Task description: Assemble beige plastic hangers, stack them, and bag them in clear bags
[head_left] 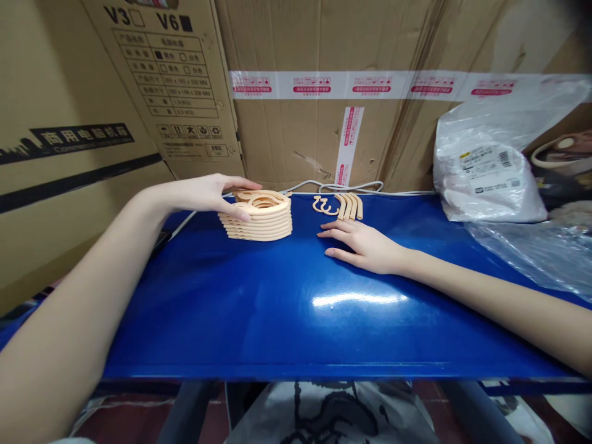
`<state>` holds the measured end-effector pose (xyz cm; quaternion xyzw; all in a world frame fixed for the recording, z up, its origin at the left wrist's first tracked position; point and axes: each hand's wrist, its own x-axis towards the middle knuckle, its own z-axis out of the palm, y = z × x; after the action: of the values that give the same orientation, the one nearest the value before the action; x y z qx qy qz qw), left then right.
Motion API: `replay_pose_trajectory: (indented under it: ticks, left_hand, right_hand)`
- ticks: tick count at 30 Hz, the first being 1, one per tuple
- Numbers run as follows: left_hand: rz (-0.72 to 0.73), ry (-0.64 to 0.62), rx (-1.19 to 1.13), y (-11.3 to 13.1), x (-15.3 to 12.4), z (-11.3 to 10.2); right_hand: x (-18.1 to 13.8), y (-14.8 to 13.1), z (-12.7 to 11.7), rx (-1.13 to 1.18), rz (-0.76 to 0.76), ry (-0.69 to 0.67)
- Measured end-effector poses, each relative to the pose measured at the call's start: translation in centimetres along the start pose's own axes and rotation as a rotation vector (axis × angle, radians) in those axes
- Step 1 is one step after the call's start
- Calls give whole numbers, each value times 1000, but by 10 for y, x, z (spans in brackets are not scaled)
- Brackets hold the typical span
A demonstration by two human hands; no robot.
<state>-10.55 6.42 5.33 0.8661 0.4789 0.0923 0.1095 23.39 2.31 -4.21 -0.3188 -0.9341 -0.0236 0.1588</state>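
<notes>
A neat stack of beige plastic folding hangers (259, 225) stands on the blue tabletop, left of centre. My left hand (210, 192) grips it from the left, thumb on the near upper side and fingers reaching over the far side of the top. Towards the right lie several loose beige hanger pieces (350, 206), with curved hooks at their left end. My right hand (365, 243) rests just in front of them on the table, palm down, fingers outstretched and apart. Its fingertips are close to the pieces; whether they touch I cannot tell.
Cardboard boxes (296, 135) wall off the back and left of the blue table (259, 320). A white cable (333, 186) runs along the rear edge. Clear plastic bags, one holding a labelled white package (490, 179), lie at the right. A dark flat object (161, 240) is partly behind my left forearm.
</notes>
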Motion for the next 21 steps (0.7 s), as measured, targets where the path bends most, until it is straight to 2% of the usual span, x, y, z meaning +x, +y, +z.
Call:
replay_pose_trajectory:
  ticks: [5,12,21]
  left_hand:
    - [44,2,31,-2,1,1]
    - [12,-20,1,-3,2,1]
    - [36,-32,-21,-7,2,3]
  right_hand:
    - [0,0,0,21,1,12]
    - [0,0,0,24,2,15]
    - [1,-1,0,7,0,4]
